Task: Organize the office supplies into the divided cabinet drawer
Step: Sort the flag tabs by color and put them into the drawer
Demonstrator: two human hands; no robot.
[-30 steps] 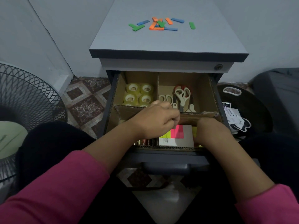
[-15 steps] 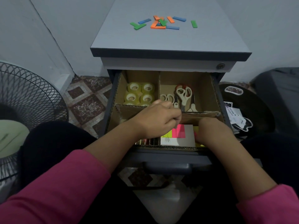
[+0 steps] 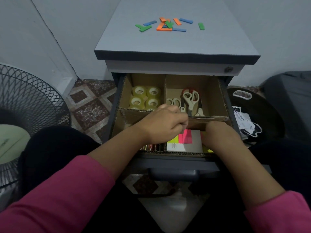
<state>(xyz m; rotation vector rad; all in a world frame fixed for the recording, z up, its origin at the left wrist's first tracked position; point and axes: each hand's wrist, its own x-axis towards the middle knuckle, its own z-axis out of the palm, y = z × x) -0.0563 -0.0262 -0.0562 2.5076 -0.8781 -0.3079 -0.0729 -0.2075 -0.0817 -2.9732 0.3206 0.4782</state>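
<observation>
The cabinet drawer (image 3: 175, 163) is pulled open, split by cardboard dividers (image 3: 165, 88). Several clear tape rolls (image 3: 145, 97) fill the back left section and scissors (image 3: 190, 98) lie in the back right one. In the front section lies a white card of pink and yellow sticky notes (image 3: 184, 140), with dark pens (image 3: 151, 147) to its left. My left hand (image 3: 165, 126) hovers over this section, its fingers curled tight at the card's far edge. My right hand (image 3: 218, 133) reaches down beside the card's right edge over a yellow pad (image 3: 207, 150). Its fingers are hidden.
Coloured flat strips (image 3: 168, 25) are scattered on the cabinet top (image 3: 176, 42). A floor fan (image 3: 25, 106) stands at the left. A dark round object with papers (image 3: 249, 115) lies at the right. My knees flank the drawer front.
Both hands stay in the front section and have barely shifted. The view has tilted slightly.
</observation>
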